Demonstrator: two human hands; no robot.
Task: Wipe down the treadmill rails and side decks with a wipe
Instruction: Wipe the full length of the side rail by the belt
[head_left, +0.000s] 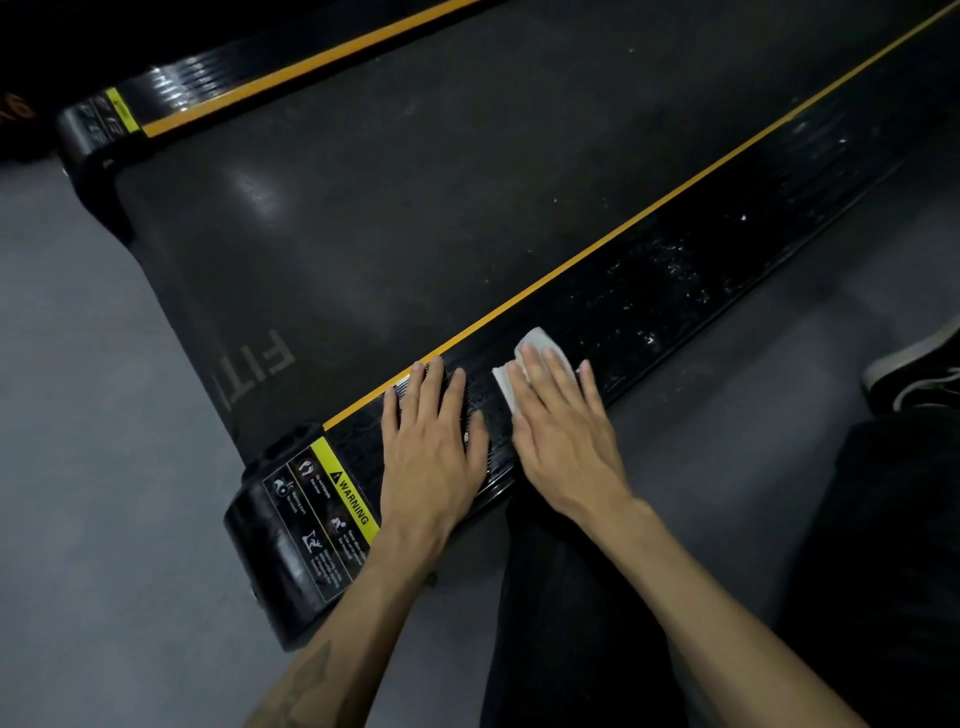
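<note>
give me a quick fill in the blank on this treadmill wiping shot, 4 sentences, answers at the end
1. The white wipe lies under the fingers of the ____ hand.
2. The left hand rests flat on the near side deck, between the wipe and the yellow ____ label.
3. A thin ____ stripe runs along the deck's edge beside the belt.
4. At the right edge of the view, a dark ____ with a white sole stands on the floor.

Missing words: right; warning; orange; shoe

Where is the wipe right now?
In the head view the wipe lies flat on the near side deck, under the right hand, just right of the left hand.
</note>
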